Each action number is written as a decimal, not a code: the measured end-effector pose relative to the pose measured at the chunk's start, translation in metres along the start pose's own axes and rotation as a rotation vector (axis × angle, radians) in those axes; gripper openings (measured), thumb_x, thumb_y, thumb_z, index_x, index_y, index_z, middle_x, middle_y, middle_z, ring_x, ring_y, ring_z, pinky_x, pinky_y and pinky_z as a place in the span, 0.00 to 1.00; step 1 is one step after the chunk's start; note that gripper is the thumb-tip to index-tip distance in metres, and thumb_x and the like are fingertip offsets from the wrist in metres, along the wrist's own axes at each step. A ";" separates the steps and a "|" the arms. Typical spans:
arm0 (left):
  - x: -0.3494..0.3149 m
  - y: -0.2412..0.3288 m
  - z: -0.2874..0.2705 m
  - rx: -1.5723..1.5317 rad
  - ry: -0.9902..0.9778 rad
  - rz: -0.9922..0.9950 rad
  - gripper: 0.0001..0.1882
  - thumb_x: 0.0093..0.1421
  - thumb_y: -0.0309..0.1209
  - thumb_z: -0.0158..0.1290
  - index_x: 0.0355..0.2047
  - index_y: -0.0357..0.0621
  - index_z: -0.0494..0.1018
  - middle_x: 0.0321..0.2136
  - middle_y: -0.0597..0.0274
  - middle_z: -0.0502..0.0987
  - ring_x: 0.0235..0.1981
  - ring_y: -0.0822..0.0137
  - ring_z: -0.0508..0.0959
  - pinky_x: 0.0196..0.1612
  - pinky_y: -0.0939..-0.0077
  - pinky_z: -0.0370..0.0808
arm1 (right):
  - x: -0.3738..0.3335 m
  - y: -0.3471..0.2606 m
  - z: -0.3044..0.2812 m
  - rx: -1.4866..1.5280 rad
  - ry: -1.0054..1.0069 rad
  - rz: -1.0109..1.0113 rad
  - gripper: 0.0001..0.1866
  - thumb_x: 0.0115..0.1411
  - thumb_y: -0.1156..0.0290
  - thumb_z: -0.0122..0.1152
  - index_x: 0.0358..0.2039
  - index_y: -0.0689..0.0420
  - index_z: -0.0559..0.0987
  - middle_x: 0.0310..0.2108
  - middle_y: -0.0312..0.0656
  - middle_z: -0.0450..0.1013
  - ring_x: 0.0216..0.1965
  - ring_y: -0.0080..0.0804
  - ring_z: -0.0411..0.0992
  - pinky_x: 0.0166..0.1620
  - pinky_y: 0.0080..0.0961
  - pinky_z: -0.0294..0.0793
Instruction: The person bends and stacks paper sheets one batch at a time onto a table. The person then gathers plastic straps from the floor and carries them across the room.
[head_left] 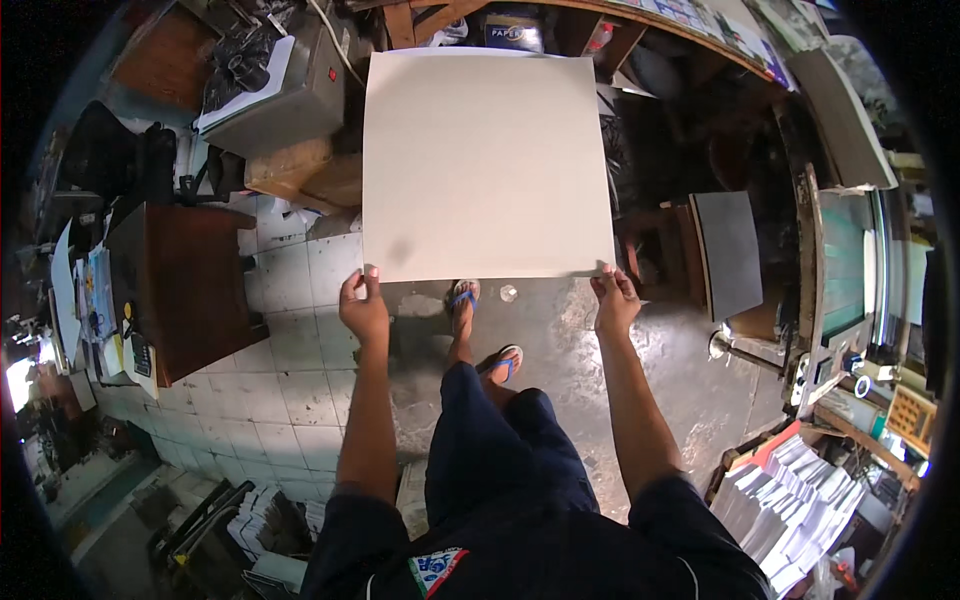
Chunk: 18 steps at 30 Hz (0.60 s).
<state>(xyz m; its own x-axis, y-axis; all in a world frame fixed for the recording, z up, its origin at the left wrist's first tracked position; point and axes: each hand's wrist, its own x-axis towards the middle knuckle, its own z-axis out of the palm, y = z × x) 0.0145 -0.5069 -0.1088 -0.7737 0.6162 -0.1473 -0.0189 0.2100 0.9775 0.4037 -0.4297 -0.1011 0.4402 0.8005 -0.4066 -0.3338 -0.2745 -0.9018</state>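
A large, pale cream sheet of paper or board [487, 165] is held out in front of me, its surface almost flat. My left hand [364, 308] pinches the near left corner between thumb and fingers. At the near right corner, my right hand [615, 298] grips the sheet the same way. Both arms reach forward, and the sheet's far edge extends to the wooden shelf or bench at the back. Whether it is one sheet or a few stacked together, I cannot tell.
A brown wooden desk [195, 290] stands at left, beyond white floor tiles [285, 385]. A grey metal cabinet [290, 110] is at the far left. At right are a dark flat board [727, 255] and a machine [835, 360]. Stacked papers [790, 500] lie lower right.
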 end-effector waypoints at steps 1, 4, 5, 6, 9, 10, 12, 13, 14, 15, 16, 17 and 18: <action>-0.018 0.014 0.026 0.398 -0.016 0.325 0.27 0.55 0.40 0.63 0.49 0.34 0.72 0.45 0.51 0.75 0.46 0.61 0.74 0.51 0.59 0.70 | 0.008 -0.004 -0.015 0.005 0.037 0.013 0.14 0.59 0.69 0.67 0.40 0.65 0.77 0.35 0.38 0.75 0.34 0.24 0.74 0.41 0.27 0.79; -0.043 0.035 0.065 0.968 -0.394 0.858 0.40 0.49 0.58 0.60 0.56 0.47 0.68 0.51 0.54 0.70 0.56 0.50 0.65 0.59 0.51 0.57 | 0.007 -0.012 -0.012 0.034 0.040 0.016 0.14 0.58 0.70 0.67 0.40 0.65 0.76 0.32 0.38 0.74 0.32 0.25 0.74 0.38 0.26 0.80; -0.052 0.035 0.076 1.033 -0.470 0.995 0.33 0.51 0.54 0.60 0.53 0.51 0.71 0.49 0.61 0.71 0.52 0.56 0.68 0.57 0.53 0.59 | 0.007 -0.015 -0.008 0.050 0.037 0.022 0.14 0.58 0.70 0.67 0.39 0.65 0.76 0.31 0.37 0.74 0.31 0.25 0.74 0.37 0.25 0.80; -0.048 0.036 0.083 1.037 -0.527 1.068 0.30 0.51 0.50 0.60 0.51 0.52 0.72 0.48 0.65 0.72 0.49 0.59 0.69 0.56 0.54 0.59 | 0.007 -0.019 -0.005 0.055 0.032 0.014 0.14 0.58 0.70 0.67 0.39 0.65 0.76 0.31 0.37 0.74 0.31 0.25 0.74 0.37 0.25 0.80; -0.039 0.046 0.091 0.952 -0.553 1.222 0.23 0.48 0.43 0.61 0.45 0.52 0.75 0.44 0.71 0.73 0.43 0.66 0.71 0.52 0.59 0.63 | 0.003 -0.036 -0.006 -0.012 0.007 0.088 0.20 0.57 0.68 0.68 0.46 0.64 0.74 0.39 0.46 0.74 0.39 0.35 0.74 0.43 0.35 0.78; -0.038 0.057 0.091 0.880 -0.523 1.292 0.20 0.45 0.38 0.62 0.40 0.53 0.75 0.40 0.74 0.73 0.40 0.70 0.72 0.50 0.62 0.65 | -0.007 -0.045 0.000 -0.580 0.034 -0.294 0.24 0.56 0.66 0.68 0.50 0.61 0.73 0.45 0.51 0.71 0.45 0.40 0.71 0.49 0.44 0.72; -0.035 0.084 0.090 0.856 -0.490 1.311 0.18 0.47 0.38 0.61 0.40 0.53 0.76 0.39 0.74 0.74 0.39 0.70 0.72 0.49 0.62 0.65 | -0.040 -0.071 0.038 -1.221 -0.054 -0.846 0.32 0.54 0.58 0.68 0.57 0.55 0.69 0.55 0.55 0.65 0.55 0.48 0.64 0.59 0.56 0.58; -0.032 0.098 0.091 0.822 -0.456 1.330 0.16 0.48 0.39 0.61 0.39 0.53 0.76 0.37 0.75 0.74 0.37 0.71 0.72 0.48 0.63 0.64 | -0.059 -0.083 0.064 -1.294 -0.160 -1.019 0.36 0.53 0.53 0.68 0.59 0.51 0.67 0.58 0.54 0.62 0.58 0.50 0.60 0.62 0.60 0.49; -0.031 0.112 0.093 0.816 -0.461 1.337 0.16 0.48 0.39 0.61 0.39 0.53 0.76 0.37 0.75 0.74 0.37 0.71 0.72 0.48 0.63 0.64 | -0.071 -0.087 0.083 -1.358 -0.272 -1.089 0.33 0.51 0.53 0.68 0.56 0.50 0.70 0.55 0.47 0.66 0.57 0.46 0.62 0.62 0.59 0.49; -0.030 0.125 0.095 0.802 -0.435 1.332 0.15 0.50 0.40 0.60 0.39 0.53 0.76 0.37 0.75 0.74 0.37 0.71 0.72 0.48 0.63 0.64 | -0.079 -0.089 0.095 -1.425 -0.385 -1.154 0.31 0.50 0.53 0.69 0.53 0.48 0.72 0.51 0.40 0.69 0.56 0.42 0.63 0.61 0.58 0.49; -0.026 0.134 0.101 0.789 -0.399 1.333 0.15 0.52 0.41 0.60 0.39 0.54 0.76 0.36 0.74 0.74 0.36 0.71 0.72 0.47 0.64 0.63 | -0.074 -0.088 0.104 -1.425 -0.370 -1.158 0.31 0.50 0.53 0.69 0.53 0.48 0.72 0.51 0.40 0.69 0.56 0.42 0.63 0.61 0.58 0.49; -0.024 0.139 0.108 0.781 -0.400 1.342 0.15 0.52 0.41 0.60 0.39 0.54 0.76 0.36 0.74 0.74 0.36 0.71 0.72 0.47 0.64 0.63 | -0.065 -0.083 0.112 -1.384 -0.339 -1.165 0.27 0.53 0.50 0.64 0.50 0.48 0.74 0.49 0.38 0.70 0.55 0.41 0.64 0.62 0.55 0.48; -0.024 0.142 0.110 0.789 -0.373 1.296 0.15 0.52 0.43 0.60 0.39 0.54 0.76 0.36 0.74 0.74 0.37 0.70 0.72 0.48 0.64 0.62 | -0.060 -0.081 0.118 -1.340 -0.315 -1.167 0.24 0.57 0.47 0.59 0.48 0.48 0.77 0.48 0.35 0.71 0.53 0.41 0.65 0.63 0.53 0.47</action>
<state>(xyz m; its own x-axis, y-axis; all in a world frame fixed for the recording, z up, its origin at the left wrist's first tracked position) 0.1001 -0.4081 0.0172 0.1987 0.8066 0.5567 0.9283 -0.3371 0.1571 0.3063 -0.3923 0.0134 -0.2811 0.8927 0.3523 0.8983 0.3739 -0.2309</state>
